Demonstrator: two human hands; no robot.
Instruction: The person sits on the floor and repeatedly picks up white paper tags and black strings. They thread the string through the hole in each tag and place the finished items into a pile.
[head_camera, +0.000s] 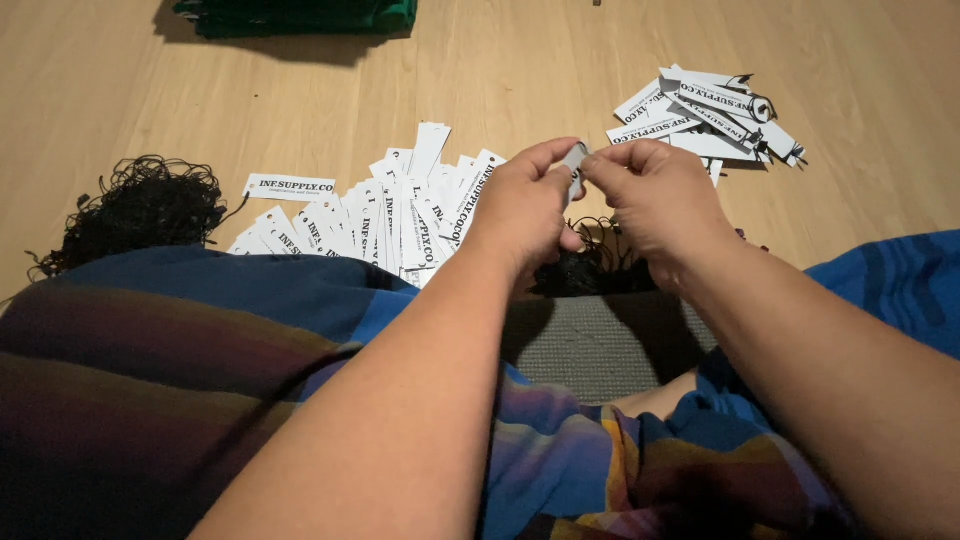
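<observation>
Striped blue-and-maroon fabric (200, 380) covers my lap. Above it, left hand (525, 205) and right hand (655, 195) pinch one small white paper tag (574, 160); threading judged underway, black cord (590, 262) needed next.

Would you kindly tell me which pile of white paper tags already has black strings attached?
The smaller pile at the upper right, beyond the right hand; the fanned pile shows none.

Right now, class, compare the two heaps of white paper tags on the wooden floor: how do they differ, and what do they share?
The left heap of tags is larger and fanned out in a row; the right heap of tags is smaller and piled crisscross. The left heap lies beside the left hand, the right heap farther off, beyond the right hand. Dark strings show on the right heap, none plainly on the left. Both hold white printed strips.
</observation>
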